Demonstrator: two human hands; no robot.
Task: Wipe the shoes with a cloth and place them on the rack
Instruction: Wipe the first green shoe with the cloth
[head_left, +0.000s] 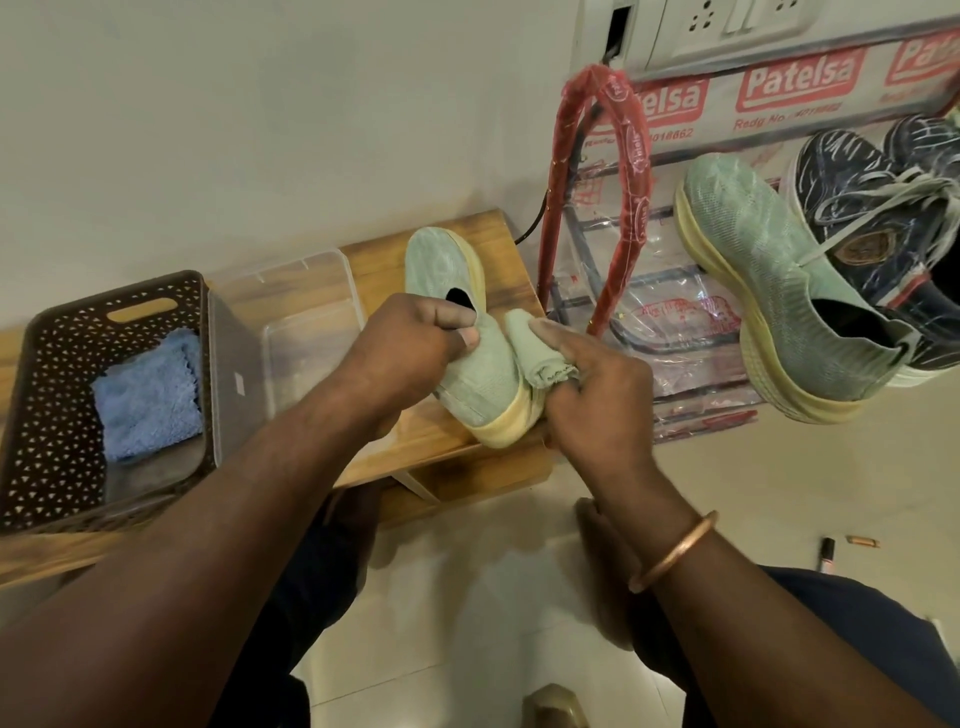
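Pinching the green shoe (451, 267) by its collar with my left hand (410, 340) on the bench (483, 467), toe pointing away from me, I press the folded cloth (525, 347), gripped in my right hand (597, 387), against its right side, the side nearer the rack (631, 171).

My left hand (410, 338) grips a mint-green knit slip-on shoe (480, 371) at its collar, toe pointing away from the grip and pale yellow sole edge turned to the right. My right hand (597, 384) pinches a rolled pale green cloth (524, 343) against its heel side. Right of both grips, the matching shoe (769, 291) lies tilted on the red-framed rack (623, 156), touching a dark blue laced shoe (872, 208)
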